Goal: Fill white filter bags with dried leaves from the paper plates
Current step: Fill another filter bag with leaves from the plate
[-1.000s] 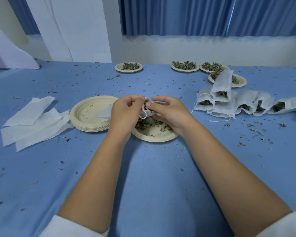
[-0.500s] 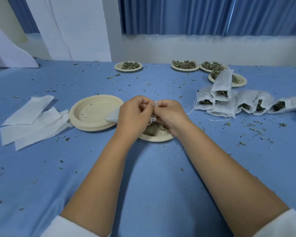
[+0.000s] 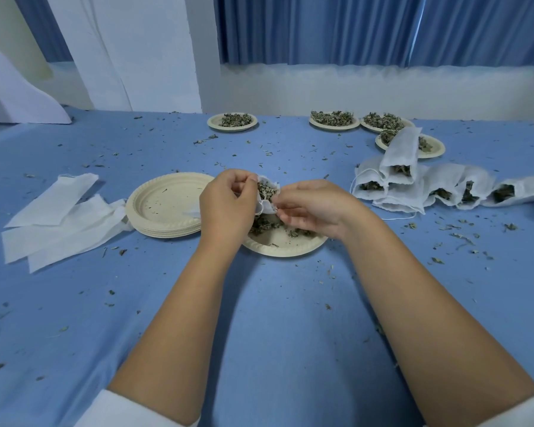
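Above the near paper plate (image 3: 285, 246) at the middle of the worktop (image 3: 290, 334), both hands hold one white filter bag (image 3: 268, 207) open. The left hand (image 3: 225, 208) pinches its left rim, the right hand (image 3: 315, 208) pinches the right edge, and dried leaves (image 3: 265, 191) show in its mouth. More leaves lie on the plate below. To the left lie empty bags (image 3: 59, 220) and a stack of empty plates (image 3: 164, 204) — filled bags (image 3: 413, 186) lie to the right.
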{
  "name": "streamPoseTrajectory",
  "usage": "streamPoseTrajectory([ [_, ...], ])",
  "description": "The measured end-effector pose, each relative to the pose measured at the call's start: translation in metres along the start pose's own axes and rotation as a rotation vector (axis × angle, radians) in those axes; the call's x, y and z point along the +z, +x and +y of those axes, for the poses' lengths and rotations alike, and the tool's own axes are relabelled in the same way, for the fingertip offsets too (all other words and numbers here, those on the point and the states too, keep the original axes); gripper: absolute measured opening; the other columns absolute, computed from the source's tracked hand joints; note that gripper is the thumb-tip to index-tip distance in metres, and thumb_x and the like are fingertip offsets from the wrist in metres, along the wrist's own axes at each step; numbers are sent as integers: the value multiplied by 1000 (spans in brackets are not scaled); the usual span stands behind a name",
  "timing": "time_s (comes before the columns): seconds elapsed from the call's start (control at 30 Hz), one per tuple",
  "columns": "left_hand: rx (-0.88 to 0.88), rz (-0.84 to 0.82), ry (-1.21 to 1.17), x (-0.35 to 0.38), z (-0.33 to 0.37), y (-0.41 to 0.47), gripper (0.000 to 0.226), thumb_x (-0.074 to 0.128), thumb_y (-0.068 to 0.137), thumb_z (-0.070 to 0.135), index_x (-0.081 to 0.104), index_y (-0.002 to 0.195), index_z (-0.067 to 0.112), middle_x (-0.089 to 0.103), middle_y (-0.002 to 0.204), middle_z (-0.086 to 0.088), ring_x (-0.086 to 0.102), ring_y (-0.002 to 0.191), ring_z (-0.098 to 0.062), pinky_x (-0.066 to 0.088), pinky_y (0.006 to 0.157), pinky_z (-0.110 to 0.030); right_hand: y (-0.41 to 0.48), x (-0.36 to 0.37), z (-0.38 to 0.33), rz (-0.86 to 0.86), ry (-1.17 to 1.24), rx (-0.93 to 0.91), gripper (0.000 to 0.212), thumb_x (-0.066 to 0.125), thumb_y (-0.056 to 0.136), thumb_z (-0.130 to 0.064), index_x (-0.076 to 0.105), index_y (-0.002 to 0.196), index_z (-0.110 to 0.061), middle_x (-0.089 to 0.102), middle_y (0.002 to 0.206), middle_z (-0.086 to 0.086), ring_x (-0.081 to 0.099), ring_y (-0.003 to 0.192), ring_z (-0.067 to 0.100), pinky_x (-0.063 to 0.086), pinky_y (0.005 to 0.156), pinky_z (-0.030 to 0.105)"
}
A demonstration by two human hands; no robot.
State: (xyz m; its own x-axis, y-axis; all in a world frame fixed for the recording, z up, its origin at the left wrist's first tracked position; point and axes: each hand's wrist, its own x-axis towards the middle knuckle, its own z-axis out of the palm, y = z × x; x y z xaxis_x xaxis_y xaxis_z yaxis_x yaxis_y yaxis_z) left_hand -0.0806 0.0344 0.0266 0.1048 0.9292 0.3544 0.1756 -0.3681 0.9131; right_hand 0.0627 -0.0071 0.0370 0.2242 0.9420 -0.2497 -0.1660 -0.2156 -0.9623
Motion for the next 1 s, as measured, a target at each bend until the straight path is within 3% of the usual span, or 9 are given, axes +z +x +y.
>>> streamPoseTrajectory([
  [0.1, -10, -33, -32, -1, 2, -1, 12, 59, 95, 17, 67, 87, 19, 63, 69, 8, 56, 48, 1, 43, 54, -10, 2, 1, 5, -38, -46, 0, 35, 77, 82, -12, 63, 114, -6, 73, 101, 8, 71, 87, 16, 56, 65, 22],
  [0.17, -17, -47, -54, -2, 4, -1, 13, 59, 95, 17, 68, 86, 19, 63, 69, 6, 57, 48, -1, 44, 55, -13, 3, 2, 7, -103, -25, 0, 34, 74, 85, -11, 64, 116, -5, 74, 106, 8, 72, 93, 15, 57, 70, 23],
  [0.27, -31, -82, -82, -2, 8, -3, 14, 59, 94, 16, 68, 85, 19, 63, 67, 1, 56, 49, -3, 46, 57, -15, 2, 7, 10, -152, 13, -62, 23, 69, 87, -3, 68, 110, -2, 75, 96, 7, 73, 89, 14, 57, 72, 22],
  [0.43, -34, -220, -126, -3, 16, -8, 14, 60, 93, 13, 70, 83, 16, 69, 70, -5, 57, 50, -6, 45, 51, -16, 5, 13, 13, -1, -82, -174, 24, 72, 83, -4, 68, 106, 4, 70, 87, 10, 71, 76, 14, 56, 66, 21],
  [0.53, -41, -314, -108, 0, 17, -12, 12, 62, 92, 15, 72, 84, 15, 73, 77, -7, 62, 56, -10, 48, 53, -18, 7, 18, 14, 147, -256, -198, 7, 64, 80, 2, 62, 79, -5, 62, 67, 8, 60, 60, 18, 49, 54, 24],
  [0.63, -32, -336, -89, 3, 16, -14, 12, 62, 92, 16, 72, 88, 13, 72, 83, -15, 64, 55, -13, 49, 59, -23, 12, 21, 18, 264, -386, -237, 21, 60, 81, -1, 50, 67, -13, 55, 55, 1, 50, 50, 13, 41, 49, 22],
  [0.77, -50, -194, -76, 3, 11, -10, 13, 57, 94, 13, 70, 92, 11, 71, 72, -5, 61, 50, -5, 48, 52, -17, 10, 18, 16, 47, -205, -257, 6, 70, 84, -7, 68, 84, -2, 64, 61, 2, 64, 58, 10, 53, 57, 19],
  [0.87, -55, -126, -72, 1, 9, -6, 14, 57, 94, 14, 70, 91, 13, 70, 70, -2, 60, 51, -3, 50, 55, -17, 8, 10, 12, -150, -84, -190, 22, 67, 89, -9, 69, 103, 7, 70, 74, 5, 71, 76, 13, 56, 73, 22],
  [1.0, -52, -197, -79, 1, 10, -7, 11, 59, 93, 16, 69, 86, 16, 66, 64, 5, 59, 51, -4, 48, 53, -16, 13, 12, 15, -7, -136, -229, 25, 62, 92, -12, 68, 102, 10, 70, 70, 7, 69, 68, 12, 56, 68, 22],
])
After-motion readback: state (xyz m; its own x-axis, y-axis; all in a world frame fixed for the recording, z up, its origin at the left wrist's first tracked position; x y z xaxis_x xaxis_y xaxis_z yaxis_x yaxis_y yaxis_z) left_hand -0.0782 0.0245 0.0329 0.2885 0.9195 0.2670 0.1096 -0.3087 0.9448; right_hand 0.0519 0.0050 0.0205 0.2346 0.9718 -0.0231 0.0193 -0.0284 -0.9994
